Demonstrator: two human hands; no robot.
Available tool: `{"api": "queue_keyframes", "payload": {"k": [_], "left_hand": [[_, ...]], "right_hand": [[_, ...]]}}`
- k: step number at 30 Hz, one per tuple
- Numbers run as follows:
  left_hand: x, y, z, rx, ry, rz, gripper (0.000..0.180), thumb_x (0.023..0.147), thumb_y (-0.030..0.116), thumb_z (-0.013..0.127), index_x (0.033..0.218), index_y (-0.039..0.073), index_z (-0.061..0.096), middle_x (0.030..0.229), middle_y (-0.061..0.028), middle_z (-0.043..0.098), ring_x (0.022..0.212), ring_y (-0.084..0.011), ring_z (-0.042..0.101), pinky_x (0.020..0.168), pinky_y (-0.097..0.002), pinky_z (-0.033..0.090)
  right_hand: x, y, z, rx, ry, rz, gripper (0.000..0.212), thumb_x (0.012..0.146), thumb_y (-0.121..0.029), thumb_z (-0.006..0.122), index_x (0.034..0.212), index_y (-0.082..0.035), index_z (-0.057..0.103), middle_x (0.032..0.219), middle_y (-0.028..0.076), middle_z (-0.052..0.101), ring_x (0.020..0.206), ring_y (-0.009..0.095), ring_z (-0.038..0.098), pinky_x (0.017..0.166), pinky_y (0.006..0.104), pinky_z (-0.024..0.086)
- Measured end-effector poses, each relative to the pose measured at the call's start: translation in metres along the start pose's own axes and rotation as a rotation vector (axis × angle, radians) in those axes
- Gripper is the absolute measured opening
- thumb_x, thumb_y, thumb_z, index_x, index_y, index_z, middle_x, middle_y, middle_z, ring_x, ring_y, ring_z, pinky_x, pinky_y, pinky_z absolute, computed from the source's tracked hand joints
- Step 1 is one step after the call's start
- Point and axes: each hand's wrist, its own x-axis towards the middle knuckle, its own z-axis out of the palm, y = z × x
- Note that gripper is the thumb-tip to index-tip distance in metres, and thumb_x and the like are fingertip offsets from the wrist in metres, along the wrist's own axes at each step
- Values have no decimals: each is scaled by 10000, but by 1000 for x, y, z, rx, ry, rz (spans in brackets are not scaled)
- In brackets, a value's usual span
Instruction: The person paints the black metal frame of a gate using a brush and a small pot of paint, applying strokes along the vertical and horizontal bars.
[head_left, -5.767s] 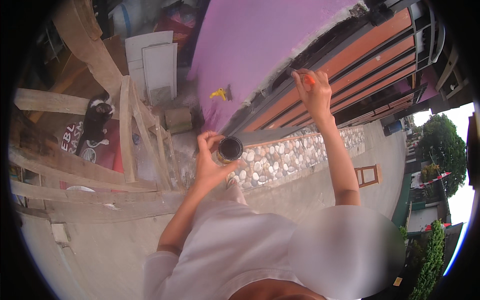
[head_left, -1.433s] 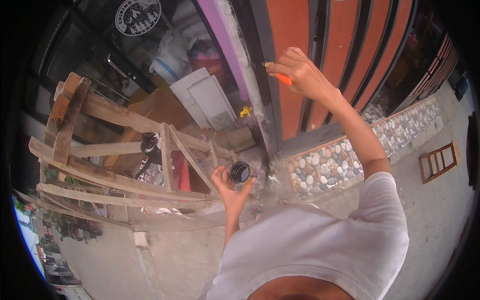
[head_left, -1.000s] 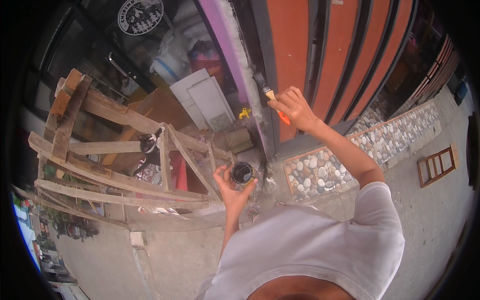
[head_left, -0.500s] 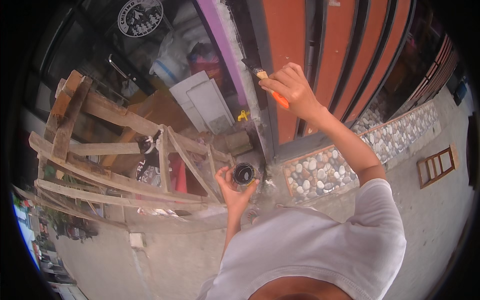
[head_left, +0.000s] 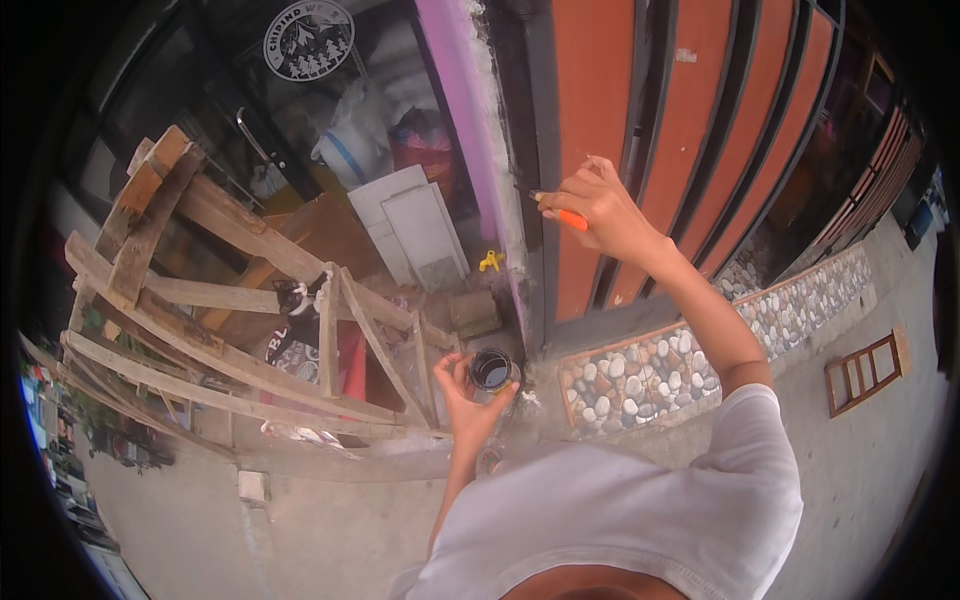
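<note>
My right hand (head_left: 598,208) is raised and grips a small paintbrush with an orange handle (head_left: 568,218). Its tip touches the dark vertical strip (head_left: 532,190) between the purple wall edge and the orange panels. My left hand (head_left: 466,396) holds a small round cup of dark paint (head_left: 490,370) at chest height, below the brush.
A rough wooden scaffold frame (head_left: 240,330) stands to the left. A wall of orange panels with dark grooves (head_left: 690,130) fills the upper right. A pebble-faced low ledge (head_left: 690,340) runs along the ground. A small wooden frame (head_left: 862,372) lies on the pavement at right.
My right hand dropped from high on the orange panel toward the dark strip, rose slightly, and now sets the brush tip on the strip. The left hand keeps the paint cup nearly still.
</note>
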Motion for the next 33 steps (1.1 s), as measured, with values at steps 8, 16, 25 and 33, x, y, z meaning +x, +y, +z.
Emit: {"api": "queue_keyframes", "payload": {"k": [8,16,25,33], "left_hand": [[2,-3,-1,-4,-17,14,881,677,-21,844,1302,92,233,1218,-149,503,1145,-208,565,975,-322,491],[0,3,5,-35,-25,-39,890,689,26,859,1320,79,234,1249,-172,488,1175,-233,533,1016,-371,433],[-2,0,6,-44,-39,-38,883,696,36,857,1321,76,235,1247,-172,496,1181,-232,533,1016,-370,434],[2,-5,11,34,-53,0,872,691,-13,847,1301,85,232,1222,-151,518,1135,-217,577,988,-330,472]], "right_hand": [[54,22,-44,-151,133,-90,177,817,-65,752,991,-83,724,763,20,601,746,181,548,911,383,390],[76,29,-52,-371,423,-173,246,777,-52,735,1009,-123,695,864,5,631,841,178,596,922,410,422],[-22,-4,16,-186,-29,-124,204,784,-58,722,981,-106,702,798,8,594,762,182,549,962,439,387],[42,15,-34,-210,304,-56,155,805,-130,761,953,-98,728,783,-2,629,790,166,576,906,391,386]]}}
